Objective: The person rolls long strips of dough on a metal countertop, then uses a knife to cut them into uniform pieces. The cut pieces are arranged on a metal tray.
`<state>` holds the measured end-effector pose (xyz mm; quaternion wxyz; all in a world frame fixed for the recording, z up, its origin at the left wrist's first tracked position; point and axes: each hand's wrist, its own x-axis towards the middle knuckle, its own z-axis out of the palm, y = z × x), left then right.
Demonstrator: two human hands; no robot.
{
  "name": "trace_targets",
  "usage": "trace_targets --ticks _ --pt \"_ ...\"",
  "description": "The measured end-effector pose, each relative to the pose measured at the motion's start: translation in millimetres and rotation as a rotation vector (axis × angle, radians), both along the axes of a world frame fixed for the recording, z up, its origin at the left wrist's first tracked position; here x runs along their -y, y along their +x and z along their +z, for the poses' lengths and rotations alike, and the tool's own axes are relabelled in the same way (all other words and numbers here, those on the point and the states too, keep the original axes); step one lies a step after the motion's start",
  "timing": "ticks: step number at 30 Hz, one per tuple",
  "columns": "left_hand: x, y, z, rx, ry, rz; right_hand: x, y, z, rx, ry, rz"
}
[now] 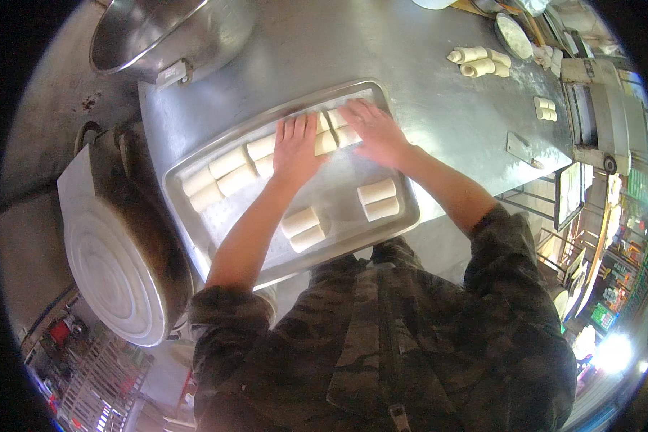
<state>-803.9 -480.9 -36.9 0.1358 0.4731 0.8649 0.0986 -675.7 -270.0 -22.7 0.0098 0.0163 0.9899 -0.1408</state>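
Note:
A rectangular metal baking tray (340, 178) lies before me at a slant. Along its far side runs a row of pale dough rolls (229, 162), set in touching pairs. My left hand (298, 141) lies palm down across the middle of this row, fingers stretched out and slightly apart. Over the row's right end is my right hand (375, 129), its fingers at the far side and its thumb at the near side; whether it grips the dough there cannot be told. Closer to me sit two separate pairs, one dough pair (303, 229) in the middle and another dough pair (378, 198) towards the right.
Metal worktable (324, 43) lies under the tray. More dough rolls (478, 62), a small dough pair (545, 108), a dough scraper (521, 148) and a bowl of flour (514, 36) are at right. A large steel bowl (210, 38) and a round-lidded vessel (116, 270) stand left.

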Motion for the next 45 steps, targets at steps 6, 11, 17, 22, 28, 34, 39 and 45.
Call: trace_targets --ticks 6,11,17,22,28,34,39,45 --pt "-4.6 -5.6 -7.8 -0.01 0.094 -0.099 -12.8 -23.7 2.6 0.136 -0.011 0.102" --pt "-10.3 -0.3 -10.2 -0.033 0.106 -0.034 -18.1 -28.1 6.9 0.167 0.009 0.127" --pt "-7.0 -1.1 -13.1 0.018 0.089 0.025 -11.8 -34.6 21.0 0.249 -0.041 0.115" --pt "-0.3 -6.8 -24.1 0.056 0.14 -0.032 -10.7 -33.3 15.8 0.24 -0.113 0.08" --pt "-3.3 -5.6 -9.6 0.062 0.154 -0.038 -10.2 -30.3 1.8 0.188 -0.021 0.088" --pt "5.0 -5.8 1.1 0.09 0.192 -0.024 -8.2 -30.6 9.1 0.225 -0.045 0.079" --pt "73.6 -17.0 33.3 0.238 0.278 0.1 4.4 -24.8 27.8 0.195 0.058 0.009" --pt "226.3 -61.8 26.6 -0.012 -0.143 0.347 78.5 -35.8 36.2 0.016 -0.099 0.13"
